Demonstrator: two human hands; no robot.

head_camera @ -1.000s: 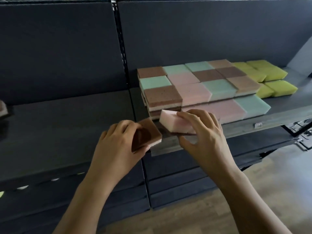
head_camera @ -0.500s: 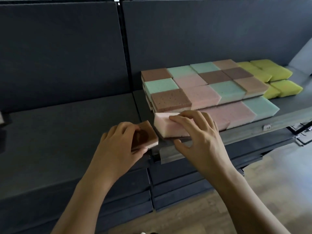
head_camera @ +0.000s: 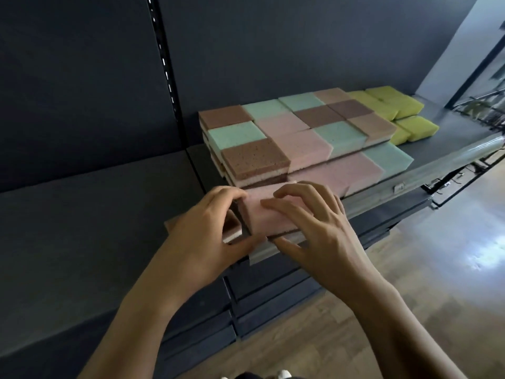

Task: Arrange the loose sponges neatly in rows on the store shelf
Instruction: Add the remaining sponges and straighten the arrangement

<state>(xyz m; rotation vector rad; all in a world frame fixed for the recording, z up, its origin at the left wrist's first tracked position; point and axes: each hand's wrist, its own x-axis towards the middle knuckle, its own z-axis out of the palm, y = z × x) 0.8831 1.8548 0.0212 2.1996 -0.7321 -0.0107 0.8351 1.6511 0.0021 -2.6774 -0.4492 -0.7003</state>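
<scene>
A pink sponge (head_camera: 255, 214) lies at the front left corner of the dark shelf (head_camera: 426, 170), in front of a brown sponge of the stack. My right hand (head_camera: 322, 231) grips it, fingers spread on top and thumb along its front edge. My left hand (head_camera: 202, 236) holds a brown and white sponge (head_camera: 232, 228) in its palm, and its fingertips touch the pink sponge's left end. Behind, brown, mint and pink sponges (head_camera: 300, 138) sit in rows, stacked two or three layers high.
Several yellow sponges (head_camera: 404, 110) lie at the far right of the shelf. To the left is a lower dark shelf (head_camera: 82, 228). An upright slotted rail (head_camera: 166, 72) divides the back panels. Wooden floor (head_camera: 410, 283) lies below right.
My right hand has set the pink sponge down at the shelf's front corner and now lies flatter on it. My left hand has moved right with the brown sponge until its fingertips touch the pink one.
</scene>
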